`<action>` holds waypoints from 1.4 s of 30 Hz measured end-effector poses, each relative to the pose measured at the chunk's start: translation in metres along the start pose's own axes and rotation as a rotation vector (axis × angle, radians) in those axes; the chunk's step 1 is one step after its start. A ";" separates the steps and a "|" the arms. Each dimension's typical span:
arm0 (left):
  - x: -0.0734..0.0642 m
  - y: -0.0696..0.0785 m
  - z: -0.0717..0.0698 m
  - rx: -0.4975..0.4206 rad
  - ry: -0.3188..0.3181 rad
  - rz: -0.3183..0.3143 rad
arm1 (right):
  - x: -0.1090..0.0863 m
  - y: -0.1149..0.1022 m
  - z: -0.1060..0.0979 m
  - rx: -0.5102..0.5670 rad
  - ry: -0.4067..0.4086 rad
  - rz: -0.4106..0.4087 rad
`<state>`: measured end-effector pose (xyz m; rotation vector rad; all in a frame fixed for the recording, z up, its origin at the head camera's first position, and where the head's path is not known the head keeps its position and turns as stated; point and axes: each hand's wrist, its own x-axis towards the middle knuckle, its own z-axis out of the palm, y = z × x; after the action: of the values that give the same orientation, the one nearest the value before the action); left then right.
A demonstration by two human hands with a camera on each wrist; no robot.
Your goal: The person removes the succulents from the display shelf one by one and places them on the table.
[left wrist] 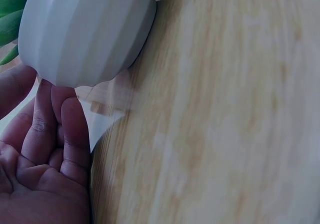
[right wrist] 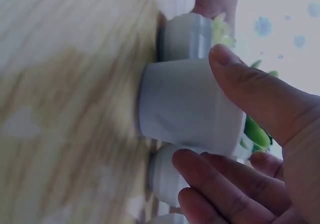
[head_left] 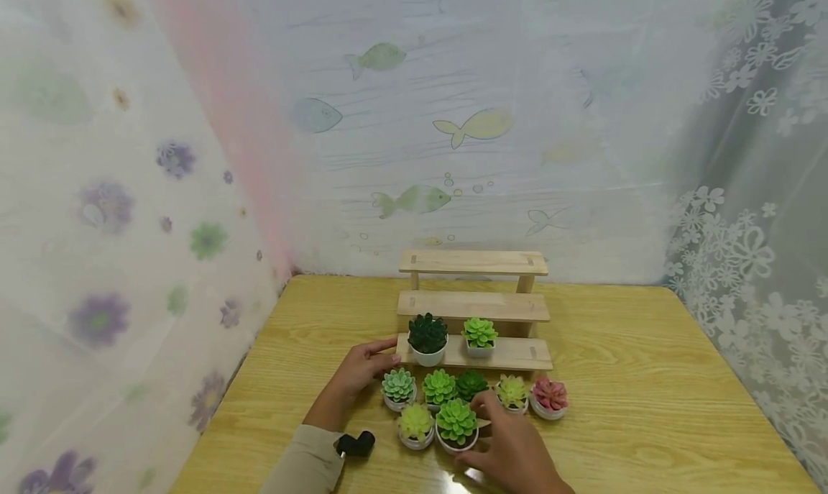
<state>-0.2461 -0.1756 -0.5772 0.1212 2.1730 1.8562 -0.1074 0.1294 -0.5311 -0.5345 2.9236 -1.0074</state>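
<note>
My right hand [head_left: 514, 440] has its thumb and fingers round a white pot [right wrist: 185, 106] holding a bright green succulent [head_left: 456, 421], near the table's front. My left hand [head_left: 362, 368] reaches to the left end of the wooden step shelf [head_left: 511, 354], fingers loosely bent. Close beside those fingers, a fluted white pot [left wrist: 85, 33] fills the top of the left wrist view; in the head view the nearest one carries a pale green succulent [head_left: 397, 385]. On the lowest step stand a dark green succulent [head_left: 427, 332] and a light green one [head_left: 480, 332].
Before the shelf more potted succulents stand close together: a yellow-green one [head_left: 415, 422], a green one [head_left: 439, 386], a dark green one [head_left: 471, 384], a yellowish one [head_left: 512, 391] and a red one [head_left: 550, 393]. Patterned curtains [head_left: 453, 120] hang round the wooden table [head_left: 647, 379].
</note>
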 end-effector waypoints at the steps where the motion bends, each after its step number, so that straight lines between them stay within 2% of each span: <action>1: 0.000 0.000 0.000 0.001 -0.001 0.003 | 0.000 0.000 -0.001 0.000 0.001 -0.002; 8: 0.000 0.001 0.000 -0.007 0.003 -0.005 | -0.002 -0.001 -0.014 0.058 -0.025 -0.041; 17: -0.001 0.001 0.000 0.007 0.010 -0.005 | -0.005 -0.003 -0.033 0.137 0.002 -0.053; 20: -0.001 0.000 0.000 0.012 0.014 -0.004 | -0.004 -0.005 -0.041 0.147 0.045 -0.031; 27: -0.002 0.000 -0.001 0.012 0.006 0.000 | 0.006 -0.005 -0.052 0.174 0.139 0.091; 38: -0.002 0.002 -0.001 0.021 0.010 -0.004 | 0.025 0.004 -0.053 0.154 0.258 0.105; 42: -0.001 0.000 -0.001 0.026 -0.002 0.018 | 0.033 0.008 -0.048 0.153 0.298 0.119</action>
<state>-0.2455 -0.1771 -0.5763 0.1475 2.2020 1.8375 -0.1465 0.1534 -0.4947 -0.2174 3.0416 -1.3887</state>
